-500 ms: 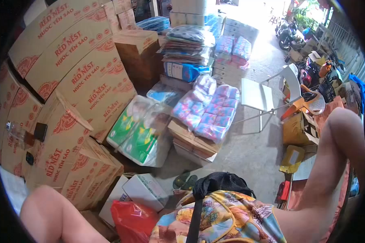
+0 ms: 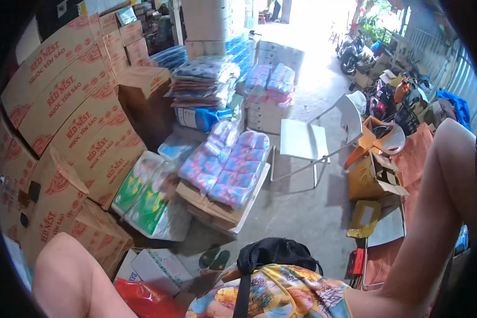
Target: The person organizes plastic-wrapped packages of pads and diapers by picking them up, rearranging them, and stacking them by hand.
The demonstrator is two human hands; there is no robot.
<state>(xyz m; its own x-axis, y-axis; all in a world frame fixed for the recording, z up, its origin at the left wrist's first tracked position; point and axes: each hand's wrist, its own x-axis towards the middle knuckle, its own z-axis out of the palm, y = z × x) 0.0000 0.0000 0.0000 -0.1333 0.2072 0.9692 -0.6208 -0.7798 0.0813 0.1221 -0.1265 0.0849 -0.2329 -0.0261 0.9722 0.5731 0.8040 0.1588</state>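
Neither of my hands shows; both lie outside the picture. My left arm (image 2: 63, 275) is bent, its elbow pointing out at the lower left near the brown RED NEST cartons (image 2: 53, 222). On the right my other bent arm (image 2: 424, 233) rises along the edge, with its forearm running out of view. Below me are my colourful patterned clothing (image 2: 281, 297) and a black mesh bag (image 2: 275, 254) with a dark strap. A red plastic bag (image 2: 146, 299) sits beside my left arm, partly hidden by it.
Pink-and-blue wrapped packs (image 2: 238, 169) lie on a carton. Green-and-white packs (image 2: 148, 201) stand left of them. A white folding chair (image 2: 305, 139) and an orange chair (image 2: 373, 139) are on the right. Green slippers (image 2: 214, 258) lie on the floor. Motorbikes (image 2: 350, 53) stand farther back.
The view has turned rightward and a little upward, so the cartons and packs sit farther left and the packs lower. Both arms stay bent, and the hands are out of view in both frames.
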